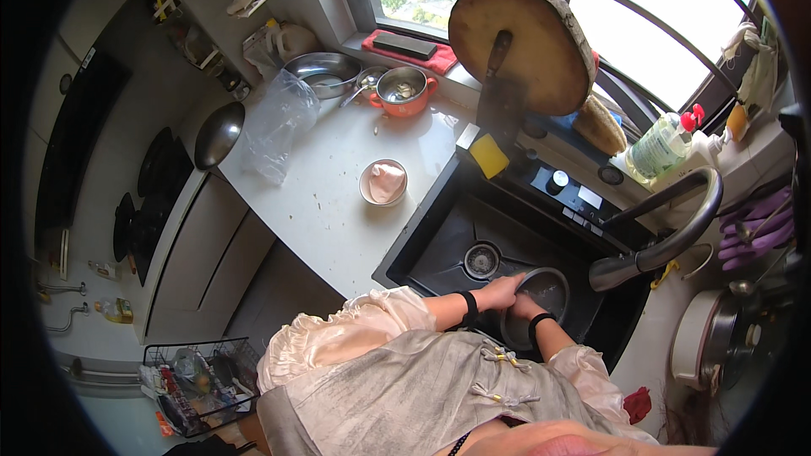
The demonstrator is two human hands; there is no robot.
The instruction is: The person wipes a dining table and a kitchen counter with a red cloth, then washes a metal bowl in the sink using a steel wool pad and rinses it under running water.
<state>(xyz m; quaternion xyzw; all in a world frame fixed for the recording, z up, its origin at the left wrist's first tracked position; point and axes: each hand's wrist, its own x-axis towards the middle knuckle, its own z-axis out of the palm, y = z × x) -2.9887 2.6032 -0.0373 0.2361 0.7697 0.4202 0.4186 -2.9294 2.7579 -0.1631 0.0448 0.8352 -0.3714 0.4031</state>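
A round metal basin point(546, 291) stands tilted in the black sink point(437, 228), under the arched faucet point(665, 259). My left hand point(500, 293) grips the basin's rim on its left side. Inside the basin is my right hand point(524, 307); its fingers are partly hidden, so I cannot tell whether it holds anything. Left of the sink, a small white bowl point(363, 189) on the counter holds a piece of pale pink meat point(386, 182). Behind it stands a red two-handled pot point(405, 105) with pale pieces inside. The round drain point(482, 259) lies beside the basin.
A cleaver point(502, 98) stands before a round wooden chopping board point(526, 44). A yellow sponge point(489, 156) sits at the sink's corner. Farther off are a plastic bag point(275, 126), a metal bowl point(326, 69), a whetstone point(405, 46), a wok lid point(220, 135) and a dish soap bottle point(659, 145).
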